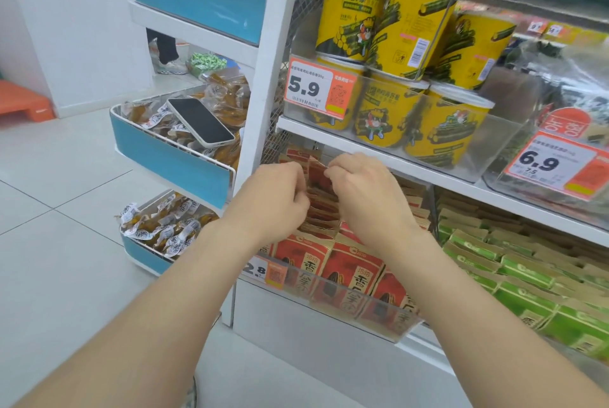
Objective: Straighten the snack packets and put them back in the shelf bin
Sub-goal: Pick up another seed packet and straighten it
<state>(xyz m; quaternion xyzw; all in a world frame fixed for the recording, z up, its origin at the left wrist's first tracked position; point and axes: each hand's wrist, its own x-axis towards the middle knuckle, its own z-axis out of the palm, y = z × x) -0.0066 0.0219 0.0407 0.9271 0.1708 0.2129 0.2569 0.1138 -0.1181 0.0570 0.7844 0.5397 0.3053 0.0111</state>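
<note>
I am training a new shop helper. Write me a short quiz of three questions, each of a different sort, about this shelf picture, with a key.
1. True or false: the left hand and right hand are both at the red paper snack packets.
2. What lies on the bagged snacks in the blue-fronted wire basket? A) black-screened smartphone B) keys C) a tub
3. Fill in: the orange-and-white price tag before the yellow round tubs reads ___.

Key: 1 true; 2 A; 3 5.9
</note>
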